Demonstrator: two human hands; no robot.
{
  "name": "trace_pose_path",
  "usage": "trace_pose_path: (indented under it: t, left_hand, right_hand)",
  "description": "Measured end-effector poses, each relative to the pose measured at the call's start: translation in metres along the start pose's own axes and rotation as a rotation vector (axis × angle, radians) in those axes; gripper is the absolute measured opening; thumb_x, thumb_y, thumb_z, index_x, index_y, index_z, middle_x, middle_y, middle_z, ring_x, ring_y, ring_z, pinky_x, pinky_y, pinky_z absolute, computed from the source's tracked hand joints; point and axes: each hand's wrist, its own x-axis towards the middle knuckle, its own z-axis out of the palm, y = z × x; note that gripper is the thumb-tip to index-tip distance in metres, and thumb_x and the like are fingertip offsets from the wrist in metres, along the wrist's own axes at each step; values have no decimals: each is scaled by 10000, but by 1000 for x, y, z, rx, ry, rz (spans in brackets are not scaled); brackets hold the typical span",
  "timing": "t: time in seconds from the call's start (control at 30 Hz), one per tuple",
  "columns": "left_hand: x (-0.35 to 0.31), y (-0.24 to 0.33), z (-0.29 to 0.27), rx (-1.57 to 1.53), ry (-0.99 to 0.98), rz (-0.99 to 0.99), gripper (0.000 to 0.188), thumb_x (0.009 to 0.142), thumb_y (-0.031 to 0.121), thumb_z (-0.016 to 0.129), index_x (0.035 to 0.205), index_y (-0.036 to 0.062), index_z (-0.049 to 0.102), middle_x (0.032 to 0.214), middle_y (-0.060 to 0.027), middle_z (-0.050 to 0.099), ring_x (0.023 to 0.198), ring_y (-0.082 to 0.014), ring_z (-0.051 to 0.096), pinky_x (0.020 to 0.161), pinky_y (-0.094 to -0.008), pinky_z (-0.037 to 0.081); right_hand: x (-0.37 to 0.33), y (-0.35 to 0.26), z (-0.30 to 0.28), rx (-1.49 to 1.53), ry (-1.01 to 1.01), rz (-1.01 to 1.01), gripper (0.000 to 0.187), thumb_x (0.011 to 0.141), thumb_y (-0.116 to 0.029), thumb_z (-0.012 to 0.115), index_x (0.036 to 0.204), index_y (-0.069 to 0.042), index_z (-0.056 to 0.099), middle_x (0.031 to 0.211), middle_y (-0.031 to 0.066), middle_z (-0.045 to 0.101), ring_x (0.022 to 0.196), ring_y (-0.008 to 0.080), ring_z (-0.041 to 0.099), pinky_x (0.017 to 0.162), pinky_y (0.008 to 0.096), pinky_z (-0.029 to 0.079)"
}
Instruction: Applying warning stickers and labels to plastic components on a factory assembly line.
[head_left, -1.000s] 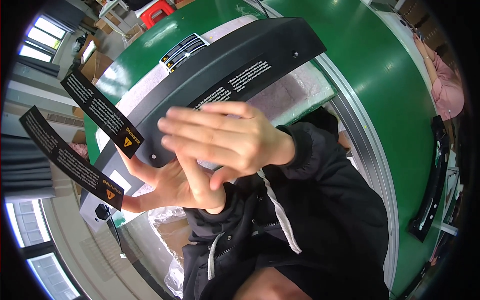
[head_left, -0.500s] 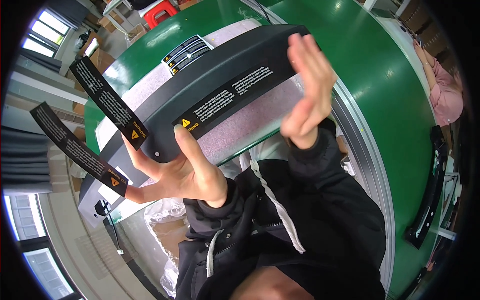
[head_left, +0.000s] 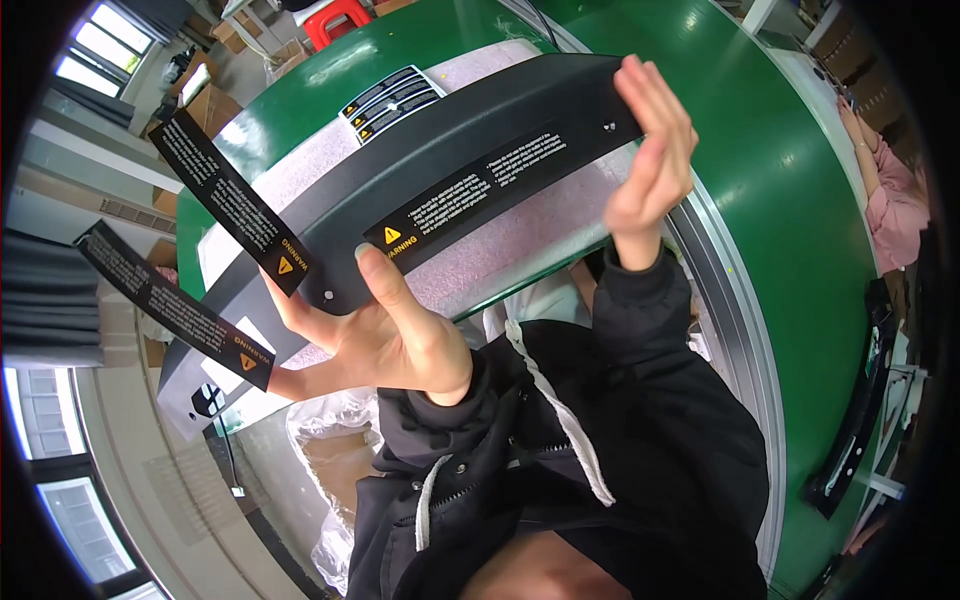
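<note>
A long dark curved panel (head_left: 330,215) lies before me, one black warning label (head_left: 475,185) flat along its near side. My left hand (head_left: 395,345) is spread open at the panel's left part. Its thumb tip is beside that label's left end. Two loose black warning labels hang from its other fingertips, apparently stuck there: an upper label (head_left: 225,195) and a lower label (head_left: 170,300), both sticking out leftward. My right hand (head_left: 655,150) is open, fingers stretched, at the panel's right end; whether it touches the panel I cannot tell.
Pinkish-white foam (head_left: 560,205) lies under the panel on a green table (head_left: 770,240). Beyond the panel is a label sheet (head_left: 390,105). A cable (head_left: 230,460) hangs from the panel's left end. Another dark panel (head_left: 860,400) and a person in pink (head_left: 895,205) are at right.
My right hand has moved right and slightly up, uncovering a hole near the panel's right end. My left hand with its two labels and the panel appear shifted slightly right in view.
</note>
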Motion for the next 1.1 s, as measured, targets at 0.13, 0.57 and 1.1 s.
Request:
trace_pose_path:
  t: [0.13,0.57,1.1]
  left_hand:
    - [0,-2,-4,-91,26,-13,845,828,-125,583,1417,233,94,1328,-141,423,1068,-211,537,910,-368,518]
    - [-15,49,-17,-503,-42,-74,976,742,-199,533,1486,227,67,1425,-240,320,1274,-379,394,1013,-486,413]
    - [-69,44,19,-802,-946,-321,721,906,-62,477,1474,83,58,1492,-285,180,1053,-262,608,850,-341,520]
  right_hand:
    - [7,17,5,588,-34,561,501,989,-294,255,1145,37,598,1209,165,602,1133,258,558,965,350,394]
    - [-6,22,-109,1177,-634,1127,742,926,-593,295,1127,74,550,1090,193,594,983,215,585,865,331,445]
    - [-10,59,-319,164,-231,1077,462,893,-366,597,1026,75,628,761,64,621,663,134,580,638,237,422]
